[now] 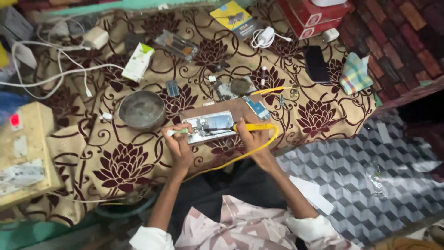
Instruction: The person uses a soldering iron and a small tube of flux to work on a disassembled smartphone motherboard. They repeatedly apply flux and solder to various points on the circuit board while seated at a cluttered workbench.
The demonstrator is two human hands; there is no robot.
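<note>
- The opened phone [209, 126] lies flat, insides up, on a brown board [231, 111] near the front edge of the counter [115, 153], just ahead of the person, so both hands can likely reach it without stretching.
- The right hand [252, 139], at the phone's 3 o'clock, has its grip pressed together around the yellow soldering iron [247, 127]; the dark tip lies low across the phone's exposed parts, and holding it near the front like a pen probably steadies the point.
- The yellow cord [240, 155] loops off toward 5 o'clock, clear of the work.
- The left hand [178, 146], at the phone's 9 o'clock, pinches a small green-and-white tool [178, 132] whose end touches the phone's left edge, seemingly to brace it.
- A round metal bowl [142, 109] sits at the phone's 10 o'clock, near to hand.
- A small blue circuit board [257, 108] rests at 1 o'clock, set just beside the work.
</note>
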